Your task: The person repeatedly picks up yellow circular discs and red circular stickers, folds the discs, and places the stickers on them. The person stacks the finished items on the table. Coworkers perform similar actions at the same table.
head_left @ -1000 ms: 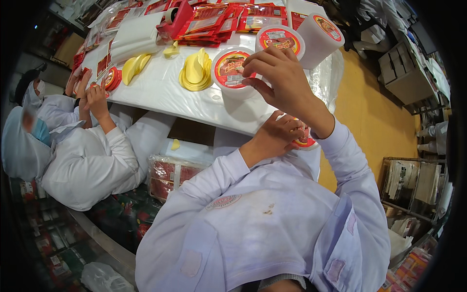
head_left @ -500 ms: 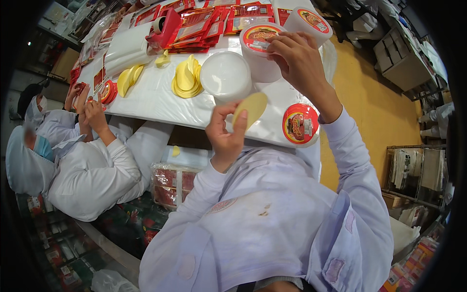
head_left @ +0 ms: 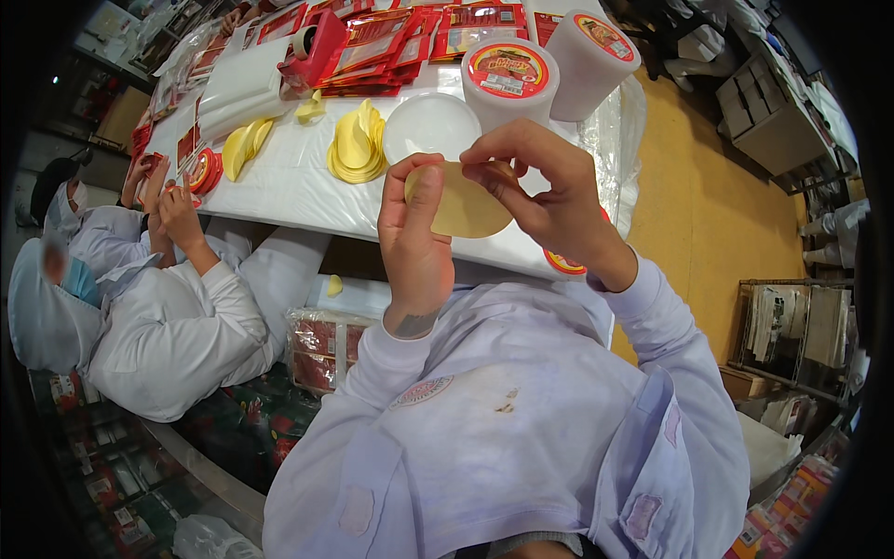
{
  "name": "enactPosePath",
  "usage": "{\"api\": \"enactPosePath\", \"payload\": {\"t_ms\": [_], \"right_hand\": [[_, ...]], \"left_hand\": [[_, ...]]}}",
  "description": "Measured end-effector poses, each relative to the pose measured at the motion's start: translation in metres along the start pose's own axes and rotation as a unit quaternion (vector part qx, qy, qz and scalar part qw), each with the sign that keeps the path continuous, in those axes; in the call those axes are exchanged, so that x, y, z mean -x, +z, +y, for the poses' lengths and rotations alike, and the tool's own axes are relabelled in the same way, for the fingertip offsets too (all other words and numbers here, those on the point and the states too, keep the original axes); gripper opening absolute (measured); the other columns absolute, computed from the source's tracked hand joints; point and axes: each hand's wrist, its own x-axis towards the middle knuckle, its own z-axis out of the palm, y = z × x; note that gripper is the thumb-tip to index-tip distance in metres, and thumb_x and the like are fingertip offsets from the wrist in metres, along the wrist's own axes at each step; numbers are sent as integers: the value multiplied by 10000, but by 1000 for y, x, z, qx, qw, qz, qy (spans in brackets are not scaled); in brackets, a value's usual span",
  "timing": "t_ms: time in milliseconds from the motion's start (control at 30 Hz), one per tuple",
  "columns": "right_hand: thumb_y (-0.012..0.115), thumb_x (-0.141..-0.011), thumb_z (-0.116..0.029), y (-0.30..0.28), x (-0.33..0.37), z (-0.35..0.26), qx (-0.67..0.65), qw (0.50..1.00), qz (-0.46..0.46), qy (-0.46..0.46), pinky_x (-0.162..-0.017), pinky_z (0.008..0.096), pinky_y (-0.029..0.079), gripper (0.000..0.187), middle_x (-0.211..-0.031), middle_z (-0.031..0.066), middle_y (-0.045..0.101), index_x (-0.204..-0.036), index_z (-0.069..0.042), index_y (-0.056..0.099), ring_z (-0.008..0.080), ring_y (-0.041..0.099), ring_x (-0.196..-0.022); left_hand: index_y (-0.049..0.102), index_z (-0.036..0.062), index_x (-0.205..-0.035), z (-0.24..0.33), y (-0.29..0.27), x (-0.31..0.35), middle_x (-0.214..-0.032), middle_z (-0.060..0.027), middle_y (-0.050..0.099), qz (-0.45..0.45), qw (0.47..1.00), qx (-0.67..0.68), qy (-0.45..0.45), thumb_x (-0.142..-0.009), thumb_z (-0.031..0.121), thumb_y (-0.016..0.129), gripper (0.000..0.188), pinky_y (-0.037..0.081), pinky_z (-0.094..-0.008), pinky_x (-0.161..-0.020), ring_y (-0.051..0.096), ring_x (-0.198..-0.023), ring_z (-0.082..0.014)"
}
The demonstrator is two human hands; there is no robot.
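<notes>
My left hand (head_left: 414, 228) grips a round sticker label (head_left: 466, 207) by its left edge, thumb on the pale yellow back that faces me. At the label's upper right edge, the fingertips of my right hand (head_left: 549, 182) are pinched on it. The label's front is hidden. Just beyond my hands lies a round, translucent white lid or tub (head_left: 431, 126) without a label. A stack of red round labels (head_left: 565, 261) is partly covered by my right wrist. Behind it stand two white tubs with red round labels on top, a nearer tub (head_left: 507, 88) and a farther tub (head_left: 596, 61).
Yellow backing papers (head_left: 357, 144) are piled left of the lid, with another yellow pile (head_left: 247, 149) farther left. Red printed pouches (head_left: 377, 47) and a red tape dispenser (head_left: 315, 51) lie at the back. Co-workers in white (head_left: 177, 326) sit close on the left.
My right hand has left the labelled tub and come down to the label's edge. The label has turned so that its yellow back faces me more fully.
</notes>
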Motion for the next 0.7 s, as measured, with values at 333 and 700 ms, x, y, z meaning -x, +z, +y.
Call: {"api": "enactPosePath", "payload": {"t_ms": [333, 700], "right_hand": [[851, -763, -33, 7, 1, -24, -139, 987, 50, -68, -739, 302, 535, 246, -962, 77, 735, -987, -25, 750, 195, 671, -866], [835, -759, 15, 11, 11, -34, -113, 985, 88, -92, -672, 284, 518, 213, -883, 70, 697, -953, -14, 754, 174, 657, -803]], "left_hand": [[554, 96, -1214, 1, 7, 15, -1184, -76, 602, -106, 972, -65, 197, -1017, 243, 666, 270, 502, -281, -930, 590, -1083, -141], [558, 68, -1151, -5, 12, 17, -1087, -93, 597, -123, 952, -54, 275, -919, 310, 782, 403, 508, -259, -894, 584, -1001, -145]]}}
